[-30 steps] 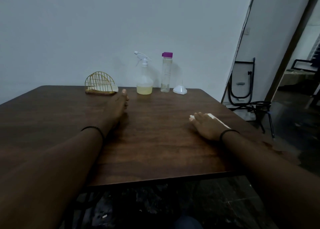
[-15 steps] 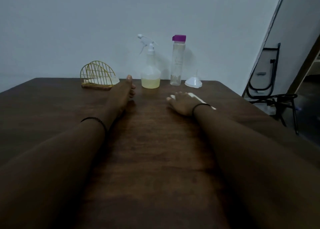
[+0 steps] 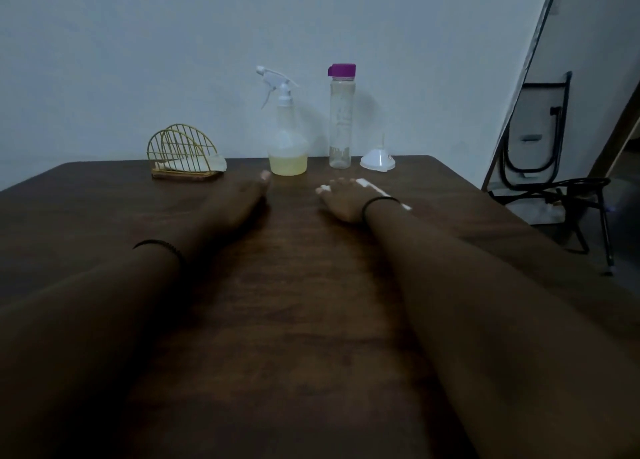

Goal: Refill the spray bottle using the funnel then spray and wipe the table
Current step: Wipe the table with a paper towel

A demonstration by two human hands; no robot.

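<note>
A clear spray bottle (image 3: 286,136) with a white trigger head and a little yellow liquid stands at the far edge of the dark wooden table (image 3: 311,302). To its right stand a tall clear bottle (image 3: 340,119) with a purple cap and a white funnel (image 3: 377,160), mouth down. My left hand (image 3: 242,198) lies flat on the table, fingertips just short of the spray bottle. My right hand (image 3: 341,198) presses a white tissue (image 3: 372,186) flat against the table, in front of the tall bottle.
A gold wire napkin holder (image 3: 183,153) with white napkins sits at the far left of the table, against the pale wall. Folded black chairs (image 3: 554,181) stand past the table's right edge.
My right hand has slid the tissue leftward and away from me, toward the bottles. My left hand has crept forward to the spray bottle. The camera has leaned in closer.
</note>
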